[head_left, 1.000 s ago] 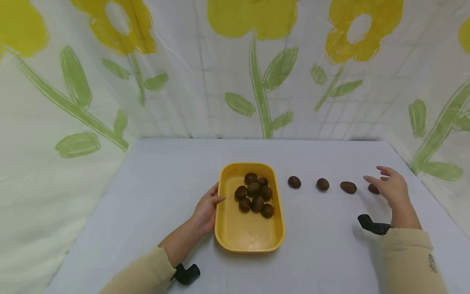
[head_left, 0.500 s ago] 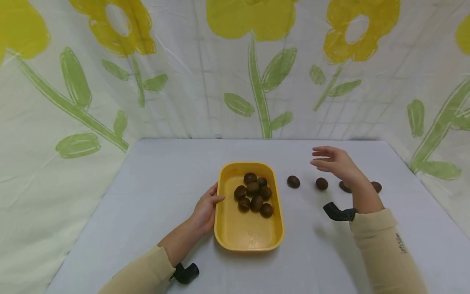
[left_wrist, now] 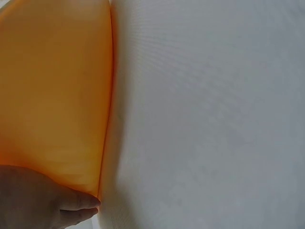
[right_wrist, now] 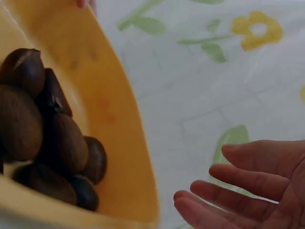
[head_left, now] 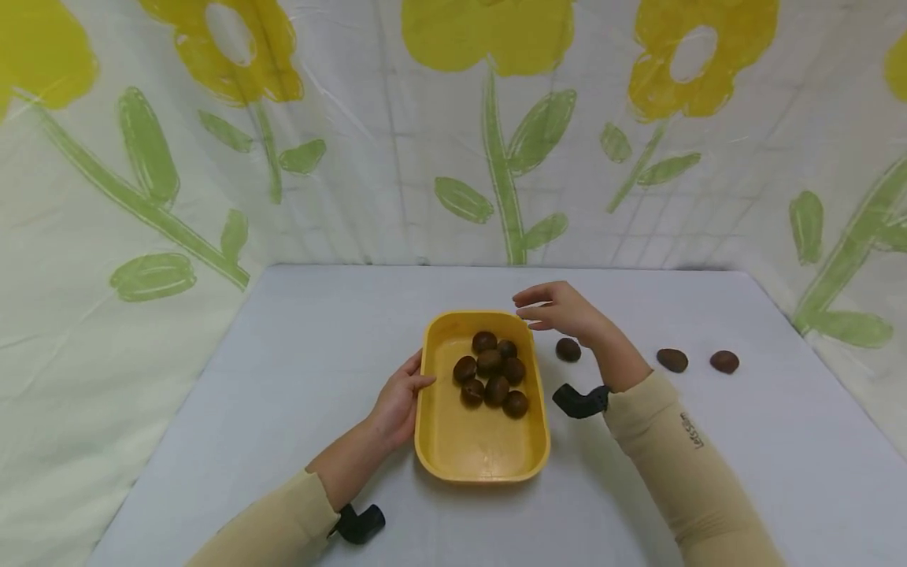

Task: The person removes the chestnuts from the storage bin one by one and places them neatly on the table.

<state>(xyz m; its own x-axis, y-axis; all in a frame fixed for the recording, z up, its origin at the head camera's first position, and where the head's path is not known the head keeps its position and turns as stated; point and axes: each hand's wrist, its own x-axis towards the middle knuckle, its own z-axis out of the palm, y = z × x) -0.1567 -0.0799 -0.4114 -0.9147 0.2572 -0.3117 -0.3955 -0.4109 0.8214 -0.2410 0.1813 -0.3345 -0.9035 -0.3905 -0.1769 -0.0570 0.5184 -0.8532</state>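
Note:
My left hand (head_left: pixel 398 402) grips the left rim of a yellow plastic tray (head_left: pixel 482 461), thumb over the edge. In the left wrist view its fingers lie along the tray's outer wall (left_wrist: pixel 57 105). Several brown chestnuts (head_left: pixel 489 363) sit in the tray's upper half. My right hand (head_left: pixel 563 311) hovers at the tray's upper right corner, fingers relaxed and apart; the right wrist view shows nothing between its fingers (right_wrist: pixel 228 198). A chestnut (head_left: pixel 568 350) lies on the table just under this hand.
Two more chestnuts, an oblong one (head_left: pixel 671 361) and a rounder one (head_left: pixel 724 361), lie farther right on the white table (head_left: pixel 319 315). The right forearm hides the spot left of them. A flower-printed curtain (head_left: pixel 354 197) hangs behind the table's back edge.
My right hand has moved left, from above the rightmost chestnut across the row to the tray's upper right corner. The left hand, tray and chestnuts have stayed put.

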